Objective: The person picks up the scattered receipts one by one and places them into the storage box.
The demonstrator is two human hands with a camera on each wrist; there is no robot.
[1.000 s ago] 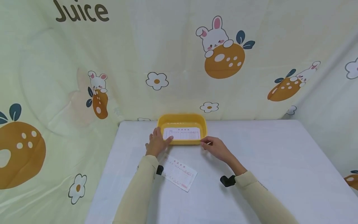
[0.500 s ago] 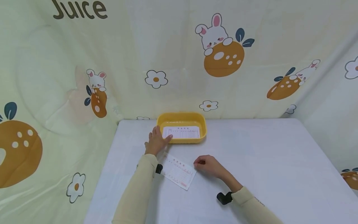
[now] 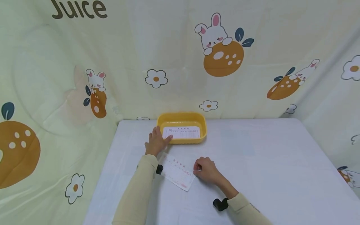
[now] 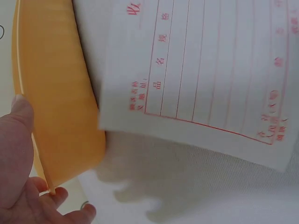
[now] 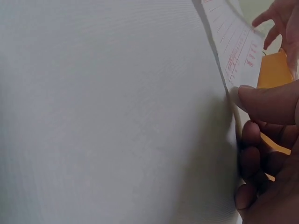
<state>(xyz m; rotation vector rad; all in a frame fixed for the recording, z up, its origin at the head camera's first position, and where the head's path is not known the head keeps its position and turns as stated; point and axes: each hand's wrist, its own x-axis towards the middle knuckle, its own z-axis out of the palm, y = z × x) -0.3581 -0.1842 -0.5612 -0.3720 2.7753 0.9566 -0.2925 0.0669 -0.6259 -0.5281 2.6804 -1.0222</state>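
Note:
A shallow yellow plastic tray (image 3: 182, 141) stands near the back edge of the table, with a white printed receipt form (image 3: 182, 132) lying in it. My left hand (image 3: 156, 143) holds the tray's near left corner; in the left wrist view its thumb (image 4: 21, 112) lies over the rim and the fingers are beyond it. Another receipt form (image 3: 177, 173), printed in red, lies slanted in front of the tray. At that form's right corner, my right hand (image 3: 207, 170) pinches the paper, the thumb (image 5: 266, 102) on its edge and the fingers curled below.
A white cloth covers the table (image 3: 261, 162), stretching well to the right of the hands. Patterned curtains (image 3: 180, 62) with rabbits, oranges and flowers hang behind and at both sides. Small black wrist cameras (image 3: 220, 204) sit at the cuffs.
From the tray's near right corner, my right hand has come back towards me to the red-printed form and its thumb now covers the form's right corner. My left hand stays on the tray.

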